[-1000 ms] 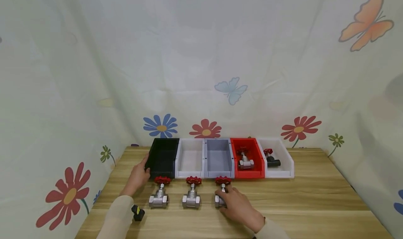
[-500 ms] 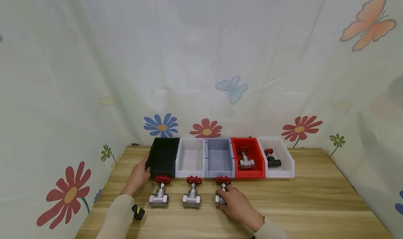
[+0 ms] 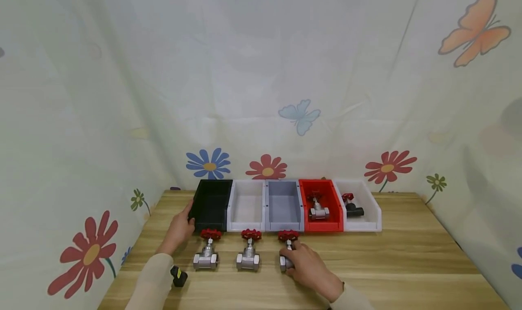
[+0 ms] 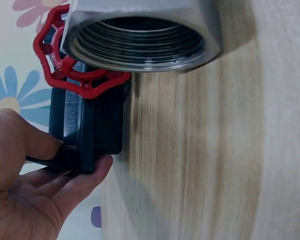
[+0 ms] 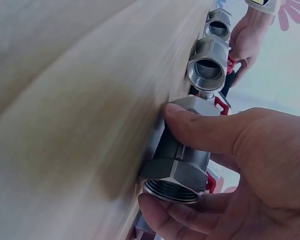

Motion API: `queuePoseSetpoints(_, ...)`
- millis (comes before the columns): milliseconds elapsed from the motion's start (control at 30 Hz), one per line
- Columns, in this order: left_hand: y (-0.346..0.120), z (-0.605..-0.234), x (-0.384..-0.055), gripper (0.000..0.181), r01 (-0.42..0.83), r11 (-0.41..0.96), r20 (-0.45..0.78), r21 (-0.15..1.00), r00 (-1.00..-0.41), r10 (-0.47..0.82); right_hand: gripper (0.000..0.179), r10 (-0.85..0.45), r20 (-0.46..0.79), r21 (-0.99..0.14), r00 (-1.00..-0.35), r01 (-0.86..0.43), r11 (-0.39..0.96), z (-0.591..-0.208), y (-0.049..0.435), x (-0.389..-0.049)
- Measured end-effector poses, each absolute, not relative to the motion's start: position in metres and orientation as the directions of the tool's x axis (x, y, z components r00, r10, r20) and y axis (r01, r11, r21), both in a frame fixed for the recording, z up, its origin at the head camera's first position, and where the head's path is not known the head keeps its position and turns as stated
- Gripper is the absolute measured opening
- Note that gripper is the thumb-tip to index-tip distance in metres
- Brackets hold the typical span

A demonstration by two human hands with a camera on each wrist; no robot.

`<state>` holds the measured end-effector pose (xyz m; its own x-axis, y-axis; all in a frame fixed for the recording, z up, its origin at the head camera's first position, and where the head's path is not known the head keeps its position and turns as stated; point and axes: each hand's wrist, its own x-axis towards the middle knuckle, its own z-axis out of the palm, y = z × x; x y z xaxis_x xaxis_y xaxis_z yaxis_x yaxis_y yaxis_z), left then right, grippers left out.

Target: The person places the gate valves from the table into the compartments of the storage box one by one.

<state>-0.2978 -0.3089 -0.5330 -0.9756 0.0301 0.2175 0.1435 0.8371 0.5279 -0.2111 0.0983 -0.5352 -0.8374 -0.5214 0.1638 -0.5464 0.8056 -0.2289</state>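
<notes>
My left hand (image 3: 179,228) holds the left side wall of a black bin (image 3: 210,205); the left wrist view shows the thumb on one face of the wall and the fingers round the other. My right hand (image 3: 307,265) grips the steel body of a gate valve (image 5: 182,155) with a red handwheel (image 3: 288,235), thumb on one side and fingers on the other. The hand covers the right part of that valve. Two similar valves lie to its left on the wooden table, a middle valve (image 3: 248,258) and a left valve (image 3: 205,258), handwheels towards the bins.
Right of the black bin stand a white bin (image 3: 246,226), a grey bin (image 3: 284,226), a red bin (image 3: 323,227) with a valve (image 3: 319,211) in it, and another white bin (image 3: 373,219) holding a black, red-handled valve (image 3: 354,209). A printed curtain (image 3: 261,74) hangs behind.
The valve in my right hand has turned very slightly, its handwheel shifting a little to the left. My left hand stays on the black bin.
</notes>
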Motion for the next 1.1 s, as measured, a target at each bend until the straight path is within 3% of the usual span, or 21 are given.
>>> queuePoseSetpoints(267, -0.309, -0.532, -0.298, 0.066, 0.142, 0.836, 0.219, 0.530, -0.975, 0.028, 0.045, -0.547, 0.124, -0.219, -0.828, -0.561, 0.798, -0.528, 0.099, -0.208)
queuePoseSetpoints(700, -0.308, -0.535, -0.297, 0.066, 0.146, 0.838, 0.227, 0.527, -0.974, 0.027, 0.044, -0.596, 0.190, -0.226, -0.780, -0.626, 0.746, -0.510, 0.105, -0.205)
queuePoseSetpoints(1100, -0.308, -0.535, -0.299, 0.067, 0.140, 0.836, 0.218, 0.530, -0.976, 0.025, 0.048, -0.579, 0.150, -0.246, -0.802, -0.597, 0.763, -0.493, 0.106, -0.208)
